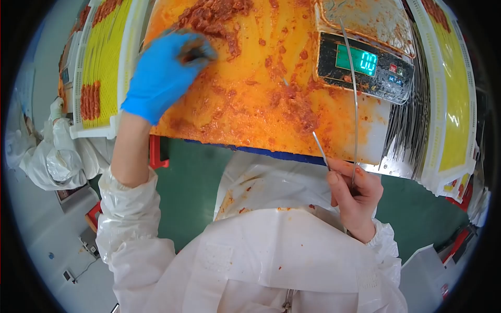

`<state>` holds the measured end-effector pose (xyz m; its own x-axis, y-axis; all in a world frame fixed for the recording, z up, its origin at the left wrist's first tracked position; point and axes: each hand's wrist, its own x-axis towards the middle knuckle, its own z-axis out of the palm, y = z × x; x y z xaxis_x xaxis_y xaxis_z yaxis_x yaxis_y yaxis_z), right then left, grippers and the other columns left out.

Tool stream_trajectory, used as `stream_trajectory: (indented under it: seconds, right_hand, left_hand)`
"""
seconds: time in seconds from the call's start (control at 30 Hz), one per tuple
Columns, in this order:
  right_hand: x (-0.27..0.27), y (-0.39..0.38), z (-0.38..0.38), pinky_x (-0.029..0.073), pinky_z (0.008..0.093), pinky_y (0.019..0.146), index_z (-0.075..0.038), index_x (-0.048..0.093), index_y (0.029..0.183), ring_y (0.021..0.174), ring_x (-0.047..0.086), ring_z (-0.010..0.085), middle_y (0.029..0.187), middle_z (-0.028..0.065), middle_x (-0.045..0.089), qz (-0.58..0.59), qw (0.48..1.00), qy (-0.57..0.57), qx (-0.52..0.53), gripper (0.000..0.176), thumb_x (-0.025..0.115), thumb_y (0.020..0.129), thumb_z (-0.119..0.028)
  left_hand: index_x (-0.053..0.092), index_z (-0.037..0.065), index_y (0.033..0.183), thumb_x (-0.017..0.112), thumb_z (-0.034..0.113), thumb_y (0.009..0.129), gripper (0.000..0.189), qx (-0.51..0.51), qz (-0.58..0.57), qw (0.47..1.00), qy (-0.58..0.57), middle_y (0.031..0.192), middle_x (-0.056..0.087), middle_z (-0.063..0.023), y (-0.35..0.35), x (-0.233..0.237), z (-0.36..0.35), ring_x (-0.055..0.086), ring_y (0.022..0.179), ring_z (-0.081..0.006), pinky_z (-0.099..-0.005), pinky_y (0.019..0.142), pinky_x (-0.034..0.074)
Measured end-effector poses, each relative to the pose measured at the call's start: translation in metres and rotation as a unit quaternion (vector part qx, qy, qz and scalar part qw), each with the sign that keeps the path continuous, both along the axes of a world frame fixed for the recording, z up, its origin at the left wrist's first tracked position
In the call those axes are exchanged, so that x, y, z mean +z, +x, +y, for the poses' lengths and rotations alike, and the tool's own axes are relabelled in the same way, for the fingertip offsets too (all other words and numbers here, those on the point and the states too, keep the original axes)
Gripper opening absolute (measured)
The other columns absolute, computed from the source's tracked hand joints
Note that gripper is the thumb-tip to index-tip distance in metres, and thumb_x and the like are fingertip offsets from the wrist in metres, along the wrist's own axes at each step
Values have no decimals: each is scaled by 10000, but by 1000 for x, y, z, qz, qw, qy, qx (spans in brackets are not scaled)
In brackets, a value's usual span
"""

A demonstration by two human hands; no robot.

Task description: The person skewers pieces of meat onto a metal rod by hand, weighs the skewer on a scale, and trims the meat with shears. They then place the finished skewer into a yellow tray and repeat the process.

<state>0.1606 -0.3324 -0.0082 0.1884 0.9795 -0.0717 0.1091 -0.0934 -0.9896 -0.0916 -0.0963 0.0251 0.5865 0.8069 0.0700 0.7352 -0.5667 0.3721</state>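
Note:
My right hand (356,194), bare, pinches two thin metal skewers at the board's front edge. One skewer (320,145) runs up into a lump of red marinated meat (301,107) lying on the board. The other skewer (355,115) is bare and reaches up across the scale (365,65). My left hand (167,73), in a blue glove, is over the left part of the orange-stained board (245,125), beside the pile of marinated meat (216,18). Its fingers are curled and smeared with sauce; what lies inside them is hidden.
The scale display reads 0.0. Many loose metal skewers (404,133) lie right of the board. White-rimmed yellow trays stand on both sides; the left tray (104,62) holds skewered meat (90,100). Another person's white sleeve (60,143) shows at far left.

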Motion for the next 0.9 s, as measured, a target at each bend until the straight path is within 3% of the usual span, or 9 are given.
stream_trajectory:
  seconds: [0.1, 0.2, 0.33, 0.43, 0.47, 0.57, 0.67, 0.87, 0.9]
  right_hand:
    - [-2, 3, -3, 317, 174, 379, 84, 644, 1017, 430, 452, 28, 691, 32, 620, 29, 998, -49, -8, 174, 586, 855, 61]
    - [2, -10, 6, 333, 180, 434, 40, 671, 1009, 473, 447, 7, 652, -6, 606, 2, 998, -66, -16, 180, 626, 834, 49]
    - [9, -4, 0, 389, 182, 445, 34, 673, 1010, 486, 505, 19, 675, 18, 637, -12, 998, -64, 23, 179, 642, 834, 25]
    - [9, -4, -11, 432, 188, 463, 20, 678, 1011, 499, 540, 30, 671, 27, 642, 11, 997, -77, 12, 174, 644, 841, 4]
    - [8, -7, -11, 444, 190, 470, 15, 680, 1009, 504, 550, 34, 670, 27, 643, 19, 995, -99, 16, 171, 643, 843, 0]
    - [6, -12, -3, 445, 195, 475, 5, 684, 1009, 497, 541, 37, 665, 36, 640, 33, 991, -127, 24, 172, 640, 842, 0]
    - [7, -9, -1, 427, 197, 478, -1, 684, 1023, 484, 510, 39, 650, 47, 628, 0, 991, -121, 49, 193, 644, 834, 1]
    - [6, -9, 12, 406, 203, 485, -13, 679, 1053, 472, 490, 71, 628, 48, 606, -40, 992, -92, 80, 239, 654, 815, 2]
    - [9, -8, 17, 407, 205, 485, -14, 679, 1052, 471, 494, 77, 628, 48, 606, -57, 988, -104, 100, 241, 656, 813, 2]
  left_hand:
    - [709, 141, 905, 650, 147, 780, 138, 106, -27, 994, -22, 873, 660, -63, -2, 8, -9, 603, 880, -255, -353, 790, 480]
    - [703, 146, 910, 651, 188, 785, 143, -8, -20, 980, 200, 855, 654, -56, 21, -8, -3, 594, 870, -264, -374, 799, 475]
    - [703, 181, 975, 666, 207, 787, 193, 45, 25, 999, 15, 846, 638, -53, 30, -11, -36, 595, 897, -263, -389, 818, 477]
    - [686, 56, 1005, 675, -11, 784, 232, 67, -55, 996, -34, 962, 639, -86, 28, -16, -68, 615, 854, -173, -285, 741, 516]
    - [677, 56, 1041, 661, -46, 788, 273, 128, -226, 958, -120, 969, 631, -87, 26, -29, -74, 604, 852, -164, -275, 741, 516]
    - [681, 39, 1018, 639, -66, 799, 247, 50, -187, 981, 11, 987, 624, -88, 29, -30, -64, 602, 859, -163, -263, 749, 510]
    - [687, 24, 988, 623, -85, 803, 224, 57, -123, 991, 11, 994, 617, -90, 29, -34, -63, 602, 869, -160, -248, 756, 499]
    - [684, -6, 971, 638, -106, 778, 223, 13, -187, 981, -59, 989, 603, -65, 25, -39, -55, 598, 883, -149, -246, 786, 494]
    - [682, -8, 973, 638, -111, 776, 226, 65, -219, 969, -91, 998, 600, -62, 27, -34, -57, 598, 893, -149, -247, 794, 494]
